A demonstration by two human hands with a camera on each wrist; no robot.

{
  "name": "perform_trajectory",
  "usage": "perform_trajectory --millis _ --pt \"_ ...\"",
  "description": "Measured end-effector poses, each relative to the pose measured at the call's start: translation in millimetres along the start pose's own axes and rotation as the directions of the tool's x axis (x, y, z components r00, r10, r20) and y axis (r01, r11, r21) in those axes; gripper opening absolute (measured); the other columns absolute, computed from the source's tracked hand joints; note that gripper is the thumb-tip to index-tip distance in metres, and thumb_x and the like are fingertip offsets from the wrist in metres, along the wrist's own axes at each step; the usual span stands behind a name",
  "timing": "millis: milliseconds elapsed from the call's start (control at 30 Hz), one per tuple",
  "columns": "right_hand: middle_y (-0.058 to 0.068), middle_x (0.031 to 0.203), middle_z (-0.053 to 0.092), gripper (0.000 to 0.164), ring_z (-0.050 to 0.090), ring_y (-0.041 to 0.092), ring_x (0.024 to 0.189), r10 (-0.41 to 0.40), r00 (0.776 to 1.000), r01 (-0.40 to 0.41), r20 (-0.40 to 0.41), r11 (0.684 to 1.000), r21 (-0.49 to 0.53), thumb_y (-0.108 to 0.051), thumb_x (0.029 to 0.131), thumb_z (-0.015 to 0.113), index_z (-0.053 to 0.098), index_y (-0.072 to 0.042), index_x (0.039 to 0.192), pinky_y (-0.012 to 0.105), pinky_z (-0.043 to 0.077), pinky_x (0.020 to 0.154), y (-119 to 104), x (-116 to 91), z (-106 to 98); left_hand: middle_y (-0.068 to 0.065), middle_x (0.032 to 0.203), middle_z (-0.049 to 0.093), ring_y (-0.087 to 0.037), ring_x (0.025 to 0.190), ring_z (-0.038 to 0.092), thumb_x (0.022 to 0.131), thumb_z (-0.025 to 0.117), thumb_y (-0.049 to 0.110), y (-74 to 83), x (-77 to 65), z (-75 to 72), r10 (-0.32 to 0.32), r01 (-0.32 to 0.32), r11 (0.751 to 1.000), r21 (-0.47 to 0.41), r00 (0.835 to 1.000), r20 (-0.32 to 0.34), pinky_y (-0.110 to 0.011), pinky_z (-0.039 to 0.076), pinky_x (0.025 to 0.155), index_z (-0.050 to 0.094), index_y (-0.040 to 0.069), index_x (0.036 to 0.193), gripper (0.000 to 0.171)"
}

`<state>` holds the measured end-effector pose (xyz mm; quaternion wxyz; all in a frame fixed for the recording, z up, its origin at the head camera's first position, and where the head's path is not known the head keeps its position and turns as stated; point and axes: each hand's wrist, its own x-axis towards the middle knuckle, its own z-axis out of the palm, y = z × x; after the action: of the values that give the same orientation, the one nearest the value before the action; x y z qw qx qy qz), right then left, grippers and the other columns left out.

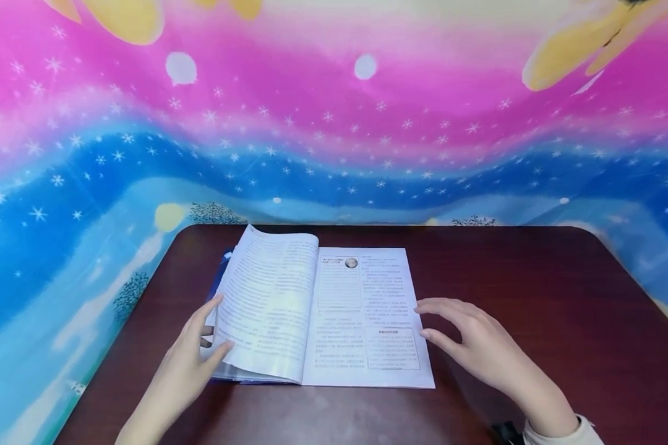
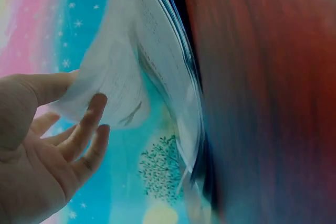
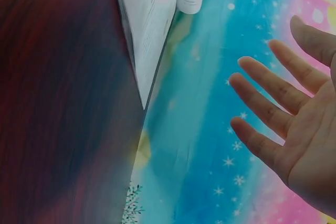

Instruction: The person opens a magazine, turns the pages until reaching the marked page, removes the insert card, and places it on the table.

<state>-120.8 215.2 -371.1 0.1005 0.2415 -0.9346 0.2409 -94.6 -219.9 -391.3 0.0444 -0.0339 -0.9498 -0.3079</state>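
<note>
An open magazine (image 1: 367, 315) with printed pages lies on the dark wooden table. Its left-hand page (image 1: 267, 296) is raised and curves over the pages below. My left hand (image 1: 186, 349) is at that page's outer edge, thumb over the printed side and other fingers behind. From the left wrist view, the lifted page (image 2: 113, 77) passes between the thumb and spread fingers of my left hand (image 2: 52, 145). Beside the magazine's right edge is my right hand (image 1: 473, 337), fingers gently bent, holding nothing. In the right wrist view its fingers (image 3: 273, 90) are spread apart.
The brown table (image 1: 534, 278) extends around the magazine to rounded far corners. Behind it hangs a pink and blue cloth (image 1: 334, 123) with snowflakes. A blue cover edge (image 1: 221, 272) shows under the magazine's left side. A pale sleeve (image 1: 562, 432) covers the right forearm.
</note>
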Motion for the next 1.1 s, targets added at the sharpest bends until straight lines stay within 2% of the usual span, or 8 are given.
perform_trajectory --millis 100,167,333,567,800,933,1100 --pt "-0.001 0.126 0.065 0.037 0.06 0.025 0.117 0.023 0.999 -0.023 0.029 1.0 0.01 -0.02 0.086 0.078 0.068 -0.021 0.122 0.053 0.048 0.093 3 -1 -1 -0.022 0.141 0.047 -0.033 0.101 0.062 0.091 0.071 0.006 -3.4 -3.1 -1.5 -0.012 0.011 1.0 -0.016 1.0 -0.01 -0.033 0.055 0.064 0.037 0.012 0.15 0.069" --pt "0.001 0.127 0.064 0.038 0.059 0.028 0.118 0.047 0.998 -0.047 0.047 0.999 0.014 -0.021 0.087 0.078 0.068 -0.02 0.124 0.055 0.047 0.094 5 -2 -1 -0.023 0.14 0.05 -0.035 0.102 0.062 0.092 0.07 0.007 -6.4 -2.9 -2.0 -0.015 0.015 1.0 0.011 1.0 -0.007 -0.038 0.056 0.066 0.04 0.013 0.149 0.065" --pt "0.004 0.128 0.064 0.041 0.058 0.029 0.12 0.063 0.993 -0.063 0.097 0.998 -0.005 -0.023 0.086 0.079 0.067 -0.016 0.125 0.056 0.047 0.096 8 -1 3 -0.027 0.136 0.053 -0.039 0.105 0.062 0.09 0.073 0.01 -15.9 -2.1 -3.9 -0.03 0.026 0.995 0.099 0.999 0.033 -0.047 0.054 0.066 0.039 0.01 0.149 0.069" --pt "0.002 0.124 0.065 0.046 0.06 0.026 0.116 0.072 0.985 -0.068 0.16 0.997 -0.032 -0.03 0.082 0.082 0.067 -0.015 0.123 0.052 0.049 0.095 15 2 11 -0.027 0.137 0.053 -0.045 0.122 0.053 0.083 0.08 0.014 -31.3 -0.9 -3.3 0.0 -0.024 0.976 0.216 0.994 0.111 -0.061 0.049 0.086 0.05 0.004 0.142 0.067" --pt "0.007 0.129 0.063 0.044 0.058 0.03 0.121 0.116 0.976 -0.114 0.185 0.993 -0.018 -0.027 0.085 0.079 0.067 -0.014 0.126 0.055 0.047 0.096 20 6 7 -0.024 0.135 0.056 -0.044 0.122 0.052 0.082 0.082 0.02 -37.1 6.4 -4.5 0.003 -0.058 0.947 0.315 0.985 0.174 -0.062 0.047 0.089 0.053 0.003 0.14 0.067" --pt "0.004 0.128 0.063 0.042 0.058 0.027 0.121 0.117 0.973 -0.12 0.197 0.993 0.004 -0.026 0.087 0.078 0.066 -0.016 0.126 0.053 0.047 0.098 20 6 11 -0.023 0.133 0.057 -0.044 0.121 0.053 0.081 0.082 0.024 -38.5 8.7 -5.3 -0.015 -0.065 0.933 0.353 0.976 0.219 -0.062 0.046 0.09 0.055 0.003 0.138 0.066" --pt "0.002 0.127 0.064 0.044 0.058 0.025 0.12 0.102 0.969 -0.106 0.226 0.994 0.003 -0.03 0.087 0.078 0.065 -0.016 0.127 0.051 0.047 0.098 21 7 16 -0.022 0.133 0.058 -0.042 0.12 0.052 0.076 0.086 0.029 -42.5 8.7 -7.1 -0.017 -0.082 0.918 0.388 0.969 0.246 -0.061 0.046 0.091 0.058 0.004 0.136 0.07"
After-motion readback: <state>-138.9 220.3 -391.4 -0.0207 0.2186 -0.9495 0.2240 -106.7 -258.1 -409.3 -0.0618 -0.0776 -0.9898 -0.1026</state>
